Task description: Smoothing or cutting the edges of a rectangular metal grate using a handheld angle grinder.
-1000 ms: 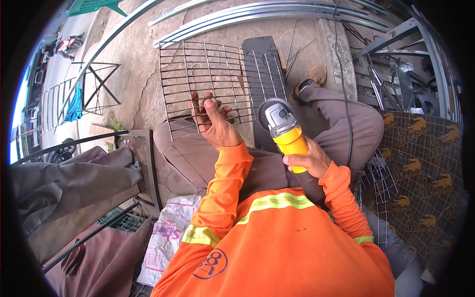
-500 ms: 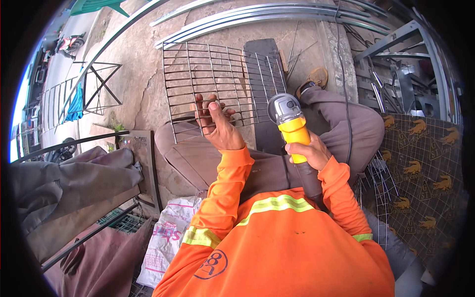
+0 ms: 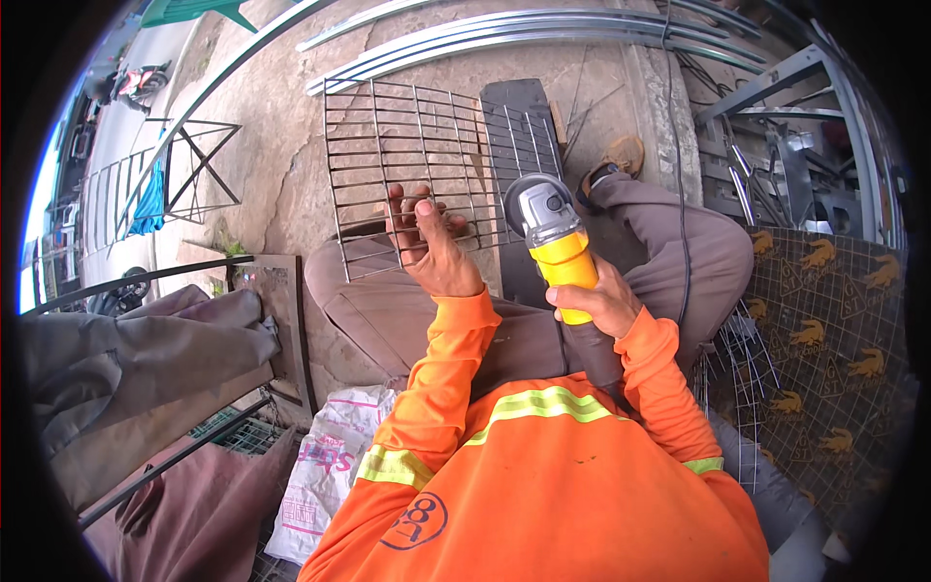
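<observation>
My right hand [image 3: 608,299] is wrapped round the yellow body of an angle grinder [image 3: 561,262]. Its grey head and disc sit over the near right edge of a welded wire mesh panel [image 3: 398,131]. Whether the disc touches a wire I cannot tell. With fingers curled through the openings, my left hand [image 3: 433,238] holds the panel near its lower edge, thumb on the near side. The panel's right part lies over a dark flat board [image 3: 524,94] between my legs.
Long metal channels [image 3: 465,48] lie across the far ground. A black cable [image 3: 679,175] runs down past my right leg. To the right are a steel frame [image 3: 766,82] and a dark patterned sheet [image 3: 824,320]. A white sack [image 3: 325,466] and draped cloths [image 3: 145,359] are at left.
The grinder's head has moved left and slightly nearer to me, its disc now at the panel's near right edge. My left hand and the panel have shifted slightly right.
</observation>
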A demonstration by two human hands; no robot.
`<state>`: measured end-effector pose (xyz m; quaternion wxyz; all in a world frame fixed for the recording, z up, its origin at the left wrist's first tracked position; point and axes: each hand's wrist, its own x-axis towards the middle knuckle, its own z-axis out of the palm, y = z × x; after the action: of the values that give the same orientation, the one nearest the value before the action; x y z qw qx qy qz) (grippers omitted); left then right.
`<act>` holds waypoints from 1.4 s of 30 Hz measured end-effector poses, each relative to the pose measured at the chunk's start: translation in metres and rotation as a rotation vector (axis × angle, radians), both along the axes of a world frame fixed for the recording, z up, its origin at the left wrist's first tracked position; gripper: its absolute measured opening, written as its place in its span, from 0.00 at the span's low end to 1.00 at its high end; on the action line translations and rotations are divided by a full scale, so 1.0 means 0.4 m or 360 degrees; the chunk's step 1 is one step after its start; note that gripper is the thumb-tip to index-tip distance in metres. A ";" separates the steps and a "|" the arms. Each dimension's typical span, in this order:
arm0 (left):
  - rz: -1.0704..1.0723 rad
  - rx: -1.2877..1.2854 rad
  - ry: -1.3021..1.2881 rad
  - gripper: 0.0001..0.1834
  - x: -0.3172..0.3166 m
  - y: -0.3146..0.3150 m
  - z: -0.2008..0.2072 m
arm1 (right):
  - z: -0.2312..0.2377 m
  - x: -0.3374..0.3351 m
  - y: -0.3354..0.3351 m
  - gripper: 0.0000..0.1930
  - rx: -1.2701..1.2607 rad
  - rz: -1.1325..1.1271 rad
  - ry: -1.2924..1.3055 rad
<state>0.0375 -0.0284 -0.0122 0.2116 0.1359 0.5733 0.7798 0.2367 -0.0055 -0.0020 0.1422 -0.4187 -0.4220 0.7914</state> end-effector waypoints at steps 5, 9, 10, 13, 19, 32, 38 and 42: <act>-0.0049 0.0077 -0.0053 0.27 -0.013 -0.006 -0.028 | -0.030 0.009 0.014 0.23 -0.0033 -0.0072 -0.0035; -0.0034 0.0081 -0.0079 0.28 -0.015 -0.003 -0.024 | -0.031 0.005 0.022 0.22 -0.0115 -0.0026 0.0012; -0.0034 0.0077 -0.0078 0.28 -0.016 -0.007 -0.024 | -0.024 0.001 0.022 0.21 -0.0088 0.0025 0.0050; -0.0047 0.0063 -0.0052 0.28 -0.024 -0.011 -0.034 | -0.035 0.001 0.012 0.20 -0.0072 0.0035 0.0028; -0.0034 0.0050 -0.0104 0.28 -0.037 -0.020 -0.045 | -0.061 -0.019 0.035 0.20 -0.0165 -0.0022 0.0047; -0.0056 0.0066 -0.0143 0.28 -0.050 -0.029 -0.056 | -0.057 -0.044 0.038 0.20 -0.0103 -0.0062 0.0051; -0.0050 0.0039 -0.0133 0.28 -0.052 -0.032 -0.062 | -0.095 -0.037 0.074 0.19 -0.0164 -0.0136 0.0013; -0.0053 0.0007 -0.0048 0.29 -0.038 -0.027 -0.045 | -0.050 -0.065 0.089 0.19 -0.0164 -0.0054 0.0088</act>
<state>0.0222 -0.0391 -0.0301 0.2330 0.1341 0.5659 0.7794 0.2108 0.0302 -0.0219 0.1454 -0.4105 -0.3696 0.8208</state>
